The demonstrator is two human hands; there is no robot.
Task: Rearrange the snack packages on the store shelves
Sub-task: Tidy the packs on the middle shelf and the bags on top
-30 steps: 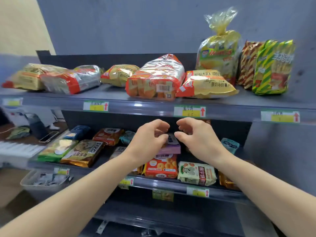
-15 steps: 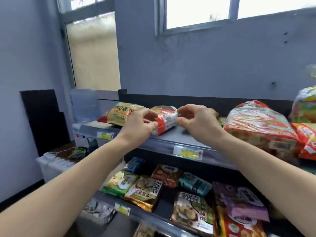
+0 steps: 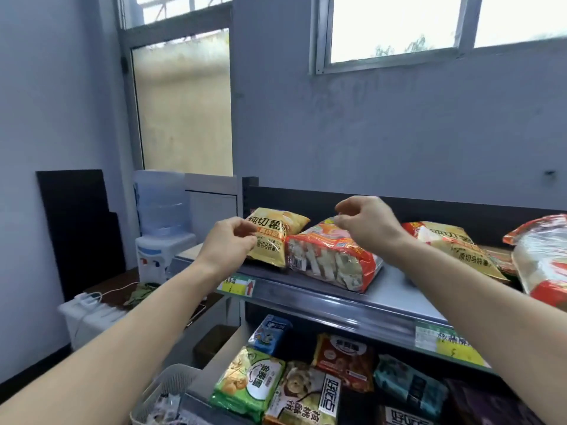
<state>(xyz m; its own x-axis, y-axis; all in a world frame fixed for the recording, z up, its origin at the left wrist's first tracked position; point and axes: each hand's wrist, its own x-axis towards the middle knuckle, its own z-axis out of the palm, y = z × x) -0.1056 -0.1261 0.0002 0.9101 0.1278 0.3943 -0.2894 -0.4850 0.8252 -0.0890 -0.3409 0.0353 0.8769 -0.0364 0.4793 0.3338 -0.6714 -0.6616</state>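
Left hand: left hand (image 3: 228, 240) is at the left end of the top shelf (image 3: 395, 297), fingers curled together, thumb and fingertips at the near left edge of the yellow chip bag (image 3: 274, 237); whether they pinch the film I cannot tell.
Right hand: right hand (image 3: 366, 223) hovers over the back top of the red-and-clear cracker pack (image 3: 333, 259), fingers bent and bunched, fingertips at the pack's upper edge; a firm grip cannot be confirmed.
Yellow chip bag: lies flat at the shelf's left end, just beside and touching the cracker pack on its right.
Cracker pack: lies flat, angled, its near end close to the shelf's front edge.
Top shelf, further right: second yellow chip bag (image 3: 454, 250) behind the right forearm; large clear-and-red bag (image 3: 543, 256) at the right edge of view.
Front edge: price tag with red arrow (image 3: 237, 285) under the left wrist; green-yellow label (image 3: 445, 343) to the right.
Lower shelf: green snack pack (image 3: 248, 384), brown-and-white pack (image 3: 306, 394), orange pack (image 3: 343, 360), teal pack (image 3: 411, 388), blue pack (image 3: 270, 332), all lying flat.
Left of the shelving: water dispenser (image 3: 161, 222) and white basket (image 3: 162, 391).
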